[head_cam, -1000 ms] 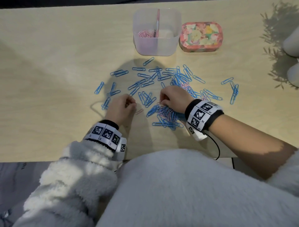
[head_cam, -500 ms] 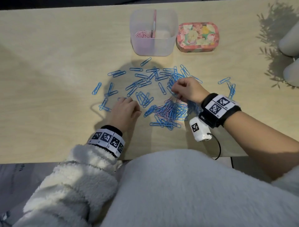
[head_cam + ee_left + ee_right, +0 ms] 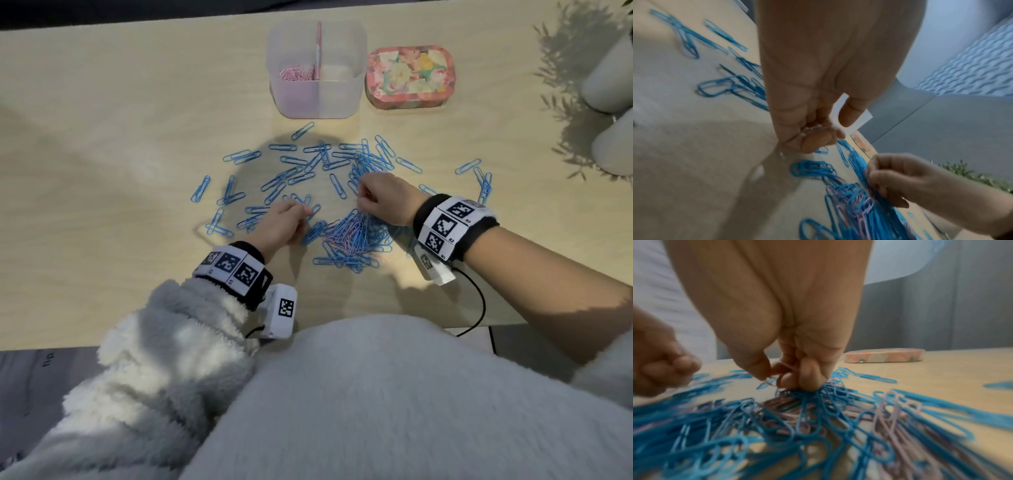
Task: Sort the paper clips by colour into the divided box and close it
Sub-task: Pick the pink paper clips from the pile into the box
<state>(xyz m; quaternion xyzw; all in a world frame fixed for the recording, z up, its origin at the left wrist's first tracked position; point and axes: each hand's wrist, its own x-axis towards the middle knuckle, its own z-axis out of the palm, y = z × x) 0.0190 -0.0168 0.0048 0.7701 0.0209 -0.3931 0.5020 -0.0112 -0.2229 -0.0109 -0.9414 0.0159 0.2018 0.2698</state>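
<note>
Left hand [image 3: 281,224]: curled, knuckles up on the bench [image 3: 102,171]. The head view hides what it holds; the left wrist view shows pale pink paper clips [image 3: 813,129] bunched between the curled fingers [image 3: 813,140] and the palm.
Blue paper clips [image 3: 236,156]: scattered singly beyond and to the left of the left-hand fingers.
Mixed pile [image 3: 352,236]: blue and pink clips heaped between the two hands, nearer the body than the right-hand fingers; the right wrist view shows pink clips threaded through the blue, barely seen from the head.
Divided box [image 3: 317,102]: translucent, open, well beyond both hands' fingers; pink clips lie in its left compartment; what the right one holds cannot be told.
Right hand [image 3: 385,197]: curled, fingertips down in the pile's far edge. The right wrist view shows thumb and fingers [image 3: 807,374] pinching a thin pink clip [image 3: 767,382] just above the blue ones.
Floral lid [image 3: 409,77]: flat on the bench, just right of the box.
</note>
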